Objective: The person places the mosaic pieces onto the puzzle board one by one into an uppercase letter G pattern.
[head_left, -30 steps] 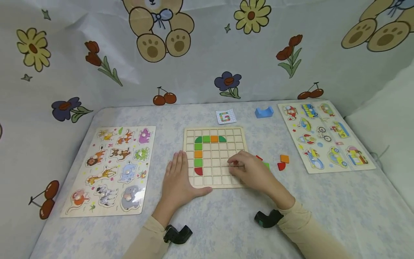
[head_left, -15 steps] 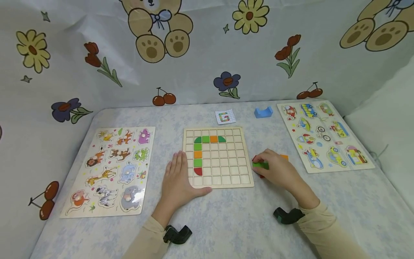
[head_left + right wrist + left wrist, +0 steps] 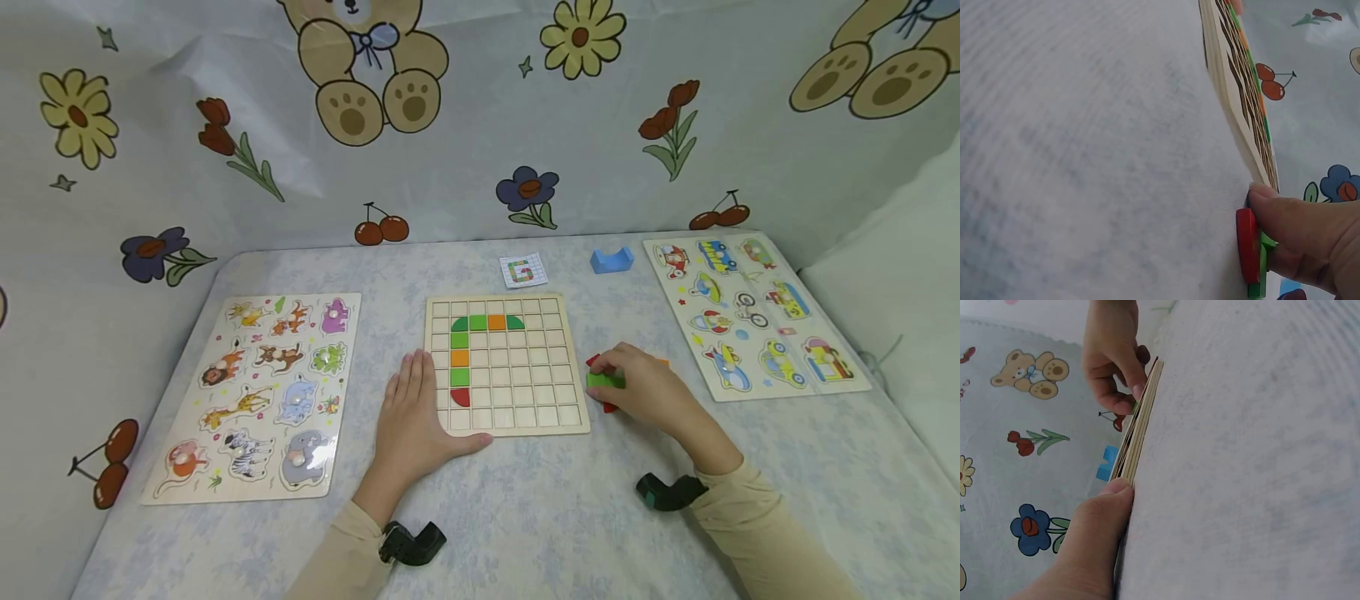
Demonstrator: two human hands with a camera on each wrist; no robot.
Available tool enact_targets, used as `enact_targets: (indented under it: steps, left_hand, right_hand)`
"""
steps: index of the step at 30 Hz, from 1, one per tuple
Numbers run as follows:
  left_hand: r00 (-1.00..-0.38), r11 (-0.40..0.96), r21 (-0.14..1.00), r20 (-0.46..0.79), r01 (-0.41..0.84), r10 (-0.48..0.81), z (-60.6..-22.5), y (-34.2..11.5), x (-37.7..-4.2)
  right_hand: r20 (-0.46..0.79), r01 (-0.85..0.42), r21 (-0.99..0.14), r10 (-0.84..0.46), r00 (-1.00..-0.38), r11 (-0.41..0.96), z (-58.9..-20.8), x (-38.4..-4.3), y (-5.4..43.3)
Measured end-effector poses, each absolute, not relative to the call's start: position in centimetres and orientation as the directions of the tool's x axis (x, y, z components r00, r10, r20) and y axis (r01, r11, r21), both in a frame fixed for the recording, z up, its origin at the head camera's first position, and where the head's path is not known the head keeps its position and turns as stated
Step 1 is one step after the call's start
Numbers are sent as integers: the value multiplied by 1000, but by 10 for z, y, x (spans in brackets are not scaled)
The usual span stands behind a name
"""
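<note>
A wooden grid board (image 3: 525,377) lies mid-table, with green, orange and red pieces forming a line along its upper row and down its left side. My left hand (image 3: 408,421) rests flat against the board's left side, fingers straight, thumb along the near edge. Just right of the board, my right hand (image 3: 648,396) pinches a green square block (image 3: 600,381) between thumb and fingers, low over the table. Red pieces (image 3: 609,407) peek out around those fingers; in the right wrist view a red rounded piece (image 3: 1247,244) stands beside the green block, near the thumb.
An animal puzzle board (image 3: 258,400) lies at the left and a vehicle puzzle board (image 3: 750,317) at the right. Behind the grid board are a small pattern card (image 3: 523,271) and a blue notched block (image 3: 612,260). An orange piece (image 3: 663,362) is mostly covered by the right hand.
My right hand has moved right, off the grid board to the loose pieces, and has its fingers on the green block there. The left hand has stayed in place.
</note>
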State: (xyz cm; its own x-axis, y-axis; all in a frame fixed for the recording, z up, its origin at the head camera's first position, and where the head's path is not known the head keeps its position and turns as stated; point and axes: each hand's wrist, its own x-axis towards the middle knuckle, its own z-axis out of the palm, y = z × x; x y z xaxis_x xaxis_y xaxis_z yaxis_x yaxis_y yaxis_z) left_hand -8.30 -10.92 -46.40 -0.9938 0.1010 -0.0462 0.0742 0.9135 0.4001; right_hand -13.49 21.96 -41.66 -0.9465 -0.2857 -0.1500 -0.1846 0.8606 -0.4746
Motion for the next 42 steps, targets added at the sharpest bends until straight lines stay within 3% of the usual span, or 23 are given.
enact_targets:
  steps: [6,11,25,33,42]
  left_hand:
    - [-994,911,405,-40,76,101,-465,-109,-83]
    - [-994,914,399,-45,73,100,-466,-110,-84]
    - [-994,918,388,-40,76,99,-467,-110,-84]
    - [-994,923,376,-30,85,104,-468,-111,-84]
    - [-994,923,376,-38,81,103,-468,-111,-84]
  right_hand:
    - [-160,-159,-536,-285,-945,829,-416,-137,218]
    - [-97,-172,-601,-285,-953,780,-412,-139,207]
    - [-63,-251,-721,-421,-905,646,-417,-138,124]
    - [-61,-300,-716,-485,-873,631,-424,-134,90]
    - [-48,-342,-619,-469,-882,707,-427,-132,81]
